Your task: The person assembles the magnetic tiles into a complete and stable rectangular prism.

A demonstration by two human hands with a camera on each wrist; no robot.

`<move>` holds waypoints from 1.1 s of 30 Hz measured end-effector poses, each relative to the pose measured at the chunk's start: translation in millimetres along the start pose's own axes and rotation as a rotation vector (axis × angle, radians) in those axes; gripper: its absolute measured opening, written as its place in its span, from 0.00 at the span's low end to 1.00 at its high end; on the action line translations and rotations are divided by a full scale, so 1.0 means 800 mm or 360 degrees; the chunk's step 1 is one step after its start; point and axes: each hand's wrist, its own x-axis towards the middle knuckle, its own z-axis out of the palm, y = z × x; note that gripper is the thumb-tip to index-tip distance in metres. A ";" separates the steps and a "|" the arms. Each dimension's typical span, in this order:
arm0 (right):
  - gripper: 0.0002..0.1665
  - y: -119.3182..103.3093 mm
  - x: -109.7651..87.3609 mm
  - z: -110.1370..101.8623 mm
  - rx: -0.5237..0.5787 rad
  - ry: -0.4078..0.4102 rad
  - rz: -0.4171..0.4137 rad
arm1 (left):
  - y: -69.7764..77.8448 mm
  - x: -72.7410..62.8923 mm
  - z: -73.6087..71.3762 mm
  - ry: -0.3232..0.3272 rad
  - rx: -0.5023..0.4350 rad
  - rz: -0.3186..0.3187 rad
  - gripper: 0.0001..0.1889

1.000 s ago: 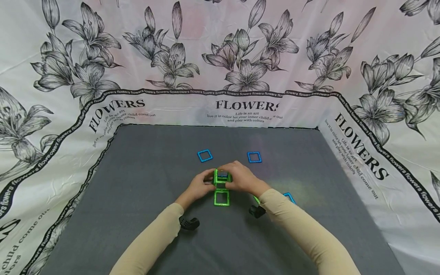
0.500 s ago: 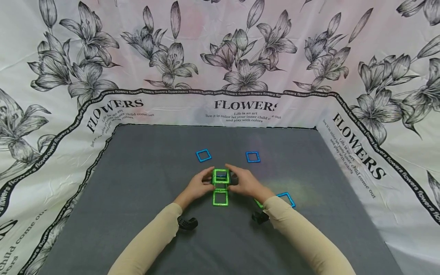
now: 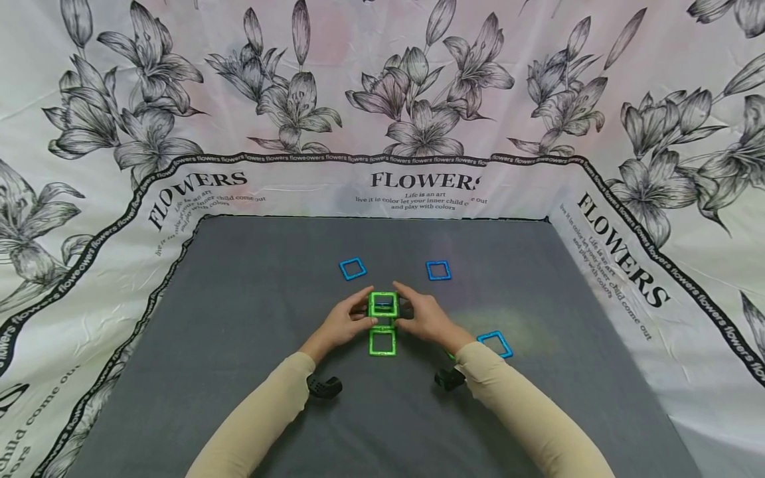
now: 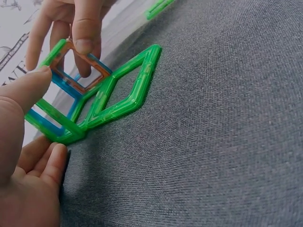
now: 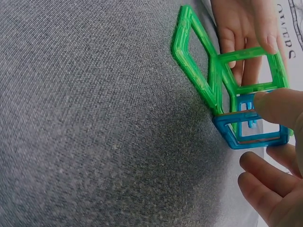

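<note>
Backdrop: white cloth (image 3: 311, 189) printed with dark lilies and the word FLOWERS rises behind and beside a grey desk (image 3: 251, 292).
Green-and-blue structure: a small open box of magnetic frames (image 3: 383, 313) stands near the middle of the desk, between the two hands; a flat green frame (image 3: 382, 353) joins its near edge.
Left hand (image 3: 340, 323): fingers partly open and bent round the box's left side, the thumb at the upper edge of an upright green panel (image 5: 255, 88), the other fingertips down by its base.
Right hand (image 3: 427, 318): fingers curved loosely round the right side, thumb against a blue panel (image 5: 258, 142); a clear gap parts the thumb from the lower fingertips, and whether those touch cannot be told.
Orange frame (image 4: 97, 82): upright on the right side of the box, close against blue, under the right thumb in the left wrist view.
Loose blue frames: one (image 3: 356, 276) lies beyond the box to the left, one (image 3: 439, 279) beyond to the right, a third (image 3: 506, 342) beside the right sleeve (image 3: 526, 405).
Loose green piece (image 3: 451, 356): mostly hidden by that sleeve.
Since one second ago: the right hand has drawn off the box's top to its side, uncovering the upper green rim; the left hand holds nearly the same place.
</note>
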 end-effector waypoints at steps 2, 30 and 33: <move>0.48 0.000 -0.001 0.000 -0.0002 0.0005 0.0009 | 0.000 0.000 0.000 0.0001 -0.0005 0.0004 0.37; 0.47 -0.005 -0.005 0.007 -0.0008 0.0039 -0.0010 | 0.000 -0.001 0.001 0.0004 -0.0013 -0.0002 0.38; 0.47 -0.001 -0.006 0.009 -0.0028 0.0051 -0.0009 | 0.000 -0.001 0.002 0.0011 -0.0010 -0.0015 0.39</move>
